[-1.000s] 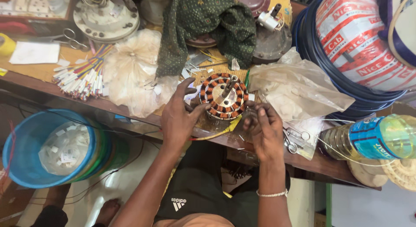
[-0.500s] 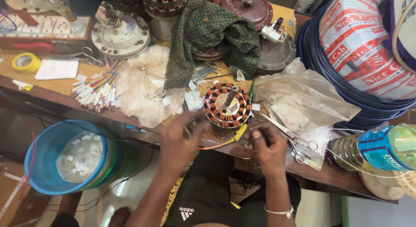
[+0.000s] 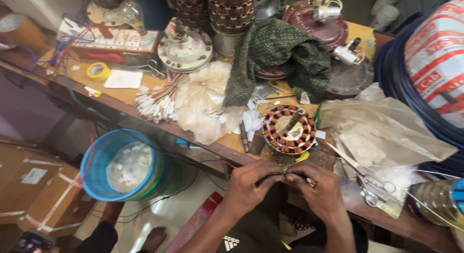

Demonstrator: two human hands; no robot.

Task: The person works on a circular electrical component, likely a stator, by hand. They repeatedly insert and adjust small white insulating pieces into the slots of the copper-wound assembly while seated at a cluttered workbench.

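Both grips (image 3: 285, 178) just below stator (image 3: 289, 129)

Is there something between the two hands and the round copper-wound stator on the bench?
Nothing visible blocks it. Both hands, left and right, meet fingertip to fingertip at the bench edge, just below the stator. Only bare bench and a yellow scrap lie between. What the fingers pinch is too small to tell.
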